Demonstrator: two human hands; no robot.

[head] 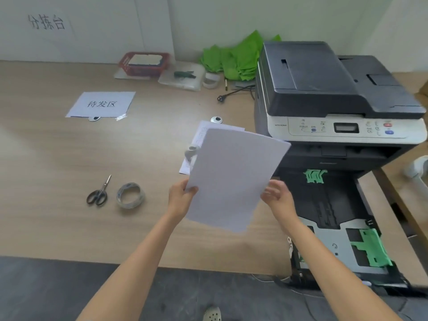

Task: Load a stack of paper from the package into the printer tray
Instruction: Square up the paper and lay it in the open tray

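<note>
Both hands held a stack of white paper (234, 179) in the air above the front part of the wooden worktop (58, 158), just left of the printer (333, 96). The left hand (181, 196) had its grip clamped on the stack's lower left edge, thumb on top and fingers beneath. The right hand (276, 195) sat at the stack's right edge with its fingers curled toward the paper; motion blur there made it impossible to tell whether that grip was closed on the sheets or only touching them. The stack was tilted, its far corner pointing at the printer's control panel (345, 128).

Under the stack, on the worktop, lay the opened paper package (203, 133), only its upper left part showing. The printer tray (333, 218) stood pulled out toward the person, its dark bed bare, with green paper guides (370, 249) at its near end and another green guide (314, 175) at the back.

Further left on the worktop lay scissors (98, 193) and, just beside them, a roll of clear tape (130, 195). A printed sheet with Chinese characters (102, 104) was taped down farther back, and a red basket (144, 62) stood near the wall.
</note>
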